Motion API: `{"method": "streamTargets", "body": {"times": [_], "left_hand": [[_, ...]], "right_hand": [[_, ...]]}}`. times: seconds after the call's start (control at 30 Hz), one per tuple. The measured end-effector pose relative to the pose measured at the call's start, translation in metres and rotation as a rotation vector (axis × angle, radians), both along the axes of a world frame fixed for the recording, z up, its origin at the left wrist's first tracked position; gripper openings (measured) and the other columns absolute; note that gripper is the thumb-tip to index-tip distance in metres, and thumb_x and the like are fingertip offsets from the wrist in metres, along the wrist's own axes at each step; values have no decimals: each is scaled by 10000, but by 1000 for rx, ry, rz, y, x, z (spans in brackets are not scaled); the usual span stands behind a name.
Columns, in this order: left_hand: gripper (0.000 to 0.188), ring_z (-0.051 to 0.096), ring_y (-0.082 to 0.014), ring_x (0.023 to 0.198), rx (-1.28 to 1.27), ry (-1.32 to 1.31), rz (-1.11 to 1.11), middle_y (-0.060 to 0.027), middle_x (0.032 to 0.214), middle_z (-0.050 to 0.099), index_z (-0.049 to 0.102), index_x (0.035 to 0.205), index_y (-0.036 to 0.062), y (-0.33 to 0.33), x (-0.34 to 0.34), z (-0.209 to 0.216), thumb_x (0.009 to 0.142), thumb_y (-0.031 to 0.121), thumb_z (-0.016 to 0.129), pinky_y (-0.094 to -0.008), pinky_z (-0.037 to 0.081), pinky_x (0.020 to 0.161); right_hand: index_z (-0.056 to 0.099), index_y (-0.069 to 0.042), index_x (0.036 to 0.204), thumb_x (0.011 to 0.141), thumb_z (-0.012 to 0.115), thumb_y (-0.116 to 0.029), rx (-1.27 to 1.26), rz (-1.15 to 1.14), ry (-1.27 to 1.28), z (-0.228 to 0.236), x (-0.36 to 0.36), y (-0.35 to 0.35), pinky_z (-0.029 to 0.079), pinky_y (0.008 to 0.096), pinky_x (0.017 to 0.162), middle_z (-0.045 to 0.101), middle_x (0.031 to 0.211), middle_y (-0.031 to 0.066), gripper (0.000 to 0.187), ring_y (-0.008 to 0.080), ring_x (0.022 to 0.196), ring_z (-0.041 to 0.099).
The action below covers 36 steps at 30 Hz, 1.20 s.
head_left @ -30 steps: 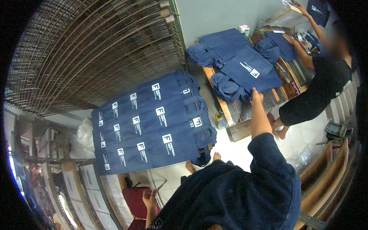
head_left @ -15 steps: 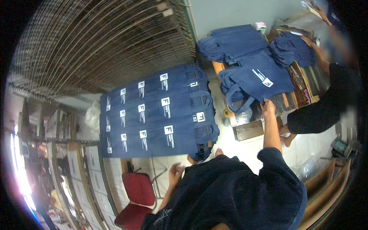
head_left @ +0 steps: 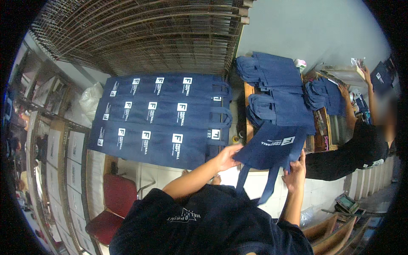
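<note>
A navy tote bag (head_left: pixel 267 146) with a white print hangs in front of me, held up between both hands with its handles dangling down. My left hand (head_left: pixel 228 158) has its fingers closed on the bag's left corner. On the opposite side, my right hand (head_left: pixel 295 173) grips the cloth near the handle, its fingers partly behind the fabric. Just beyond the bag lie stacks of folded navy tote bags (head_left: pixel 282 110) on a wooden table. To the left, overlapping rows of printed navy tote bags (head_left: pixel 163 138) cover another surface.
A co-worker (head_left: pixel 352 153) sits at the right, one hand on another pile of tote bags (head_left: pixel 333 95). Wire drying racks (head_left: pixel 153 46) rise behind the printed rows. A red chair (head_left: pixel 120 194) stands at lower left, near shelving (head_left: pixel 53 148). Wooden frames (head_left: pixel 327 229) lie lower right.
The printed tote bag came off the stack toward me and turned, handles now down. My left hand moved up and right from beside my body to take hold of it.
</note>
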<state>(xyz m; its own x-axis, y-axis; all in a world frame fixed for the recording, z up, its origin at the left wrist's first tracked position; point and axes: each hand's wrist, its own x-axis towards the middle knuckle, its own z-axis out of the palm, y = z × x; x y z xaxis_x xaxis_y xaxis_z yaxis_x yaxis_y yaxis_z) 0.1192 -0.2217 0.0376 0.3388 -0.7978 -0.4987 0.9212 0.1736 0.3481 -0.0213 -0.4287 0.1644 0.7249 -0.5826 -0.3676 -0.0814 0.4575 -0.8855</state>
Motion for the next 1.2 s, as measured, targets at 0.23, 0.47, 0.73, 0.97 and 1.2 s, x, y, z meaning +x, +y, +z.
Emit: {"method": "streamTargets", "body": {"times": [0.23,0.47,0.73,0.97,1.2], "left_hand": [[662,519,-195,1060,-9,-268,118,-85,1232,481,299,1356,63,95,6,55,741,-47,518,-350,439,882],[742,548,-175,1025,159,-486,316,-95,1208,506,234,1389,117,146,54,57,719,-119,447,-292,485,809],[766,553,-145,774,571,-791,413,-171,1230,466,185,1402,147,159,137,-63,757,-88,524,-261,478,733],[724,575,-225,933,883,-1012,302,-147,1122,540,254,1362,92,250,59,-93,743,-7,618,-319,491,765],[586,586,-219,918,1194,-550,88,-161,1085,542,360,1268,2,365,-106,-141,735,-28,601,-317,516,714]], "right_hand": [[302,-26,1327,622,481,-5,2,192,-130,12,35,60,516,243,648,535,1099,106,728,165,864,578],[358,-27,1308,672,441,25,-108,356,-105,-26,117,79,408,284,900,545,1135,96,644,174,1005,532],[363,-217,1332,763,401,-3,-131,366,261,-171,220,84,439,376,770,496,1173,66,609,203,946,502],[307,-254,1359,799,348,-13,-157,355,443,-287,290,92,458,355,716,500,1121,68,611,171,884,497],[378,-117,1315,721,356,49,-286,157,248,-350,311,72,443,289,513,575,946,85,617,141,639,535]]}}
